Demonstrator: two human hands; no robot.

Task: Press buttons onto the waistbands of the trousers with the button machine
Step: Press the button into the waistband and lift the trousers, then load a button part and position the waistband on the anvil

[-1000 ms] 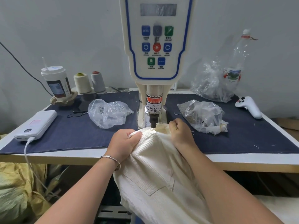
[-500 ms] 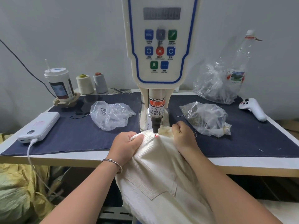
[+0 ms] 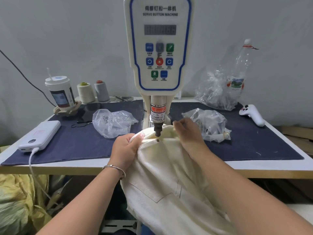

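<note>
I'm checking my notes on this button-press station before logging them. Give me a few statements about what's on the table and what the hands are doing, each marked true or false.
1. Both hands grip the cream twill trousers under the white servo button machine. True: left hand, right hand.
2. The white power bank is unplugged. False: a white cable enters it.
3. A small dark button sits on the waistband. True.
4. The white lidded cup with a straw stands right of the machine. False: left.

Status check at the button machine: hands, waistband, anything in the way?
Left hand and right hand both grip the cream trousers. Button on the waistband, just below the punch head. Nothing blocking.
</note>
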